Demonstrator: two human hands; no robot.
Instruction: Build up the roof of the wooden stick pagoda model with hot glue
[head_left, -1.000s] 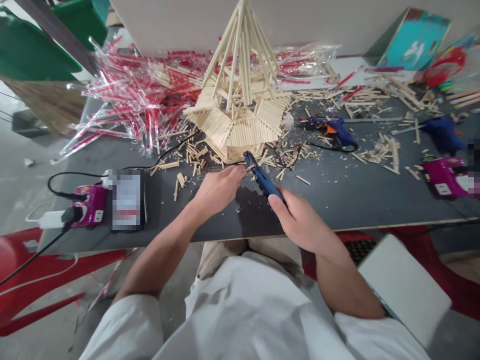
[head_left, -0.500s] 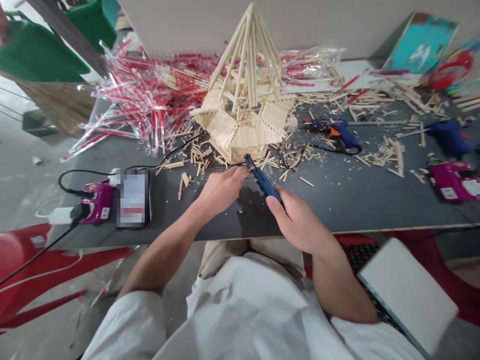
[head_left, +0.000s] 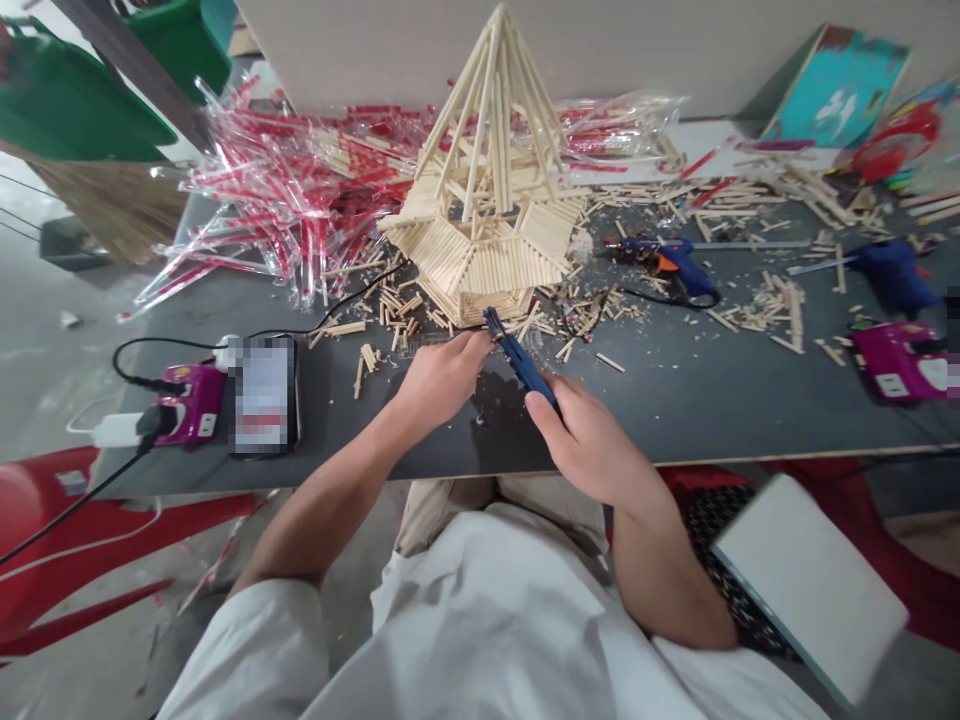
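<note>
My right hand (head_left: pixel 592 430) is closed around a blue-handled tool that looks like cutters (head_left: pixel 523 362), its dark head tilted up and to the left. Close to that head, my left hand (head_left: pixel 444 375) is closed with its fingertips pinched together. A thin wooden stick seems to be in the pinch, its end barely visible beside the tool's jaws. Whether the jaws touch the stick I cannot tell. Just beyond both hands stands a model building made of thin wooden sticks (head_left: pixel 517 262), with a flared lower roof and a tall pointed frame on top.
Clear and red plastic wrappers (head_left: pixel 285 190) heap up behind on the left. A phone (head_left: pixel 262 395) and a purple power adapter (head_left: pixel 189 405) lie at left. Two blue glue guns, the nearer one (head_left: pixel 686 268) among stick offcuts (head_left: pixel 787 310), lie at right. Cords cross the table (head_left: pixel 720 400).
The view shifted slightly. My right hand and the cutters moved a little left; my left hand stays almost where it was, near the tool's head. The stick model has not changed.
</note>
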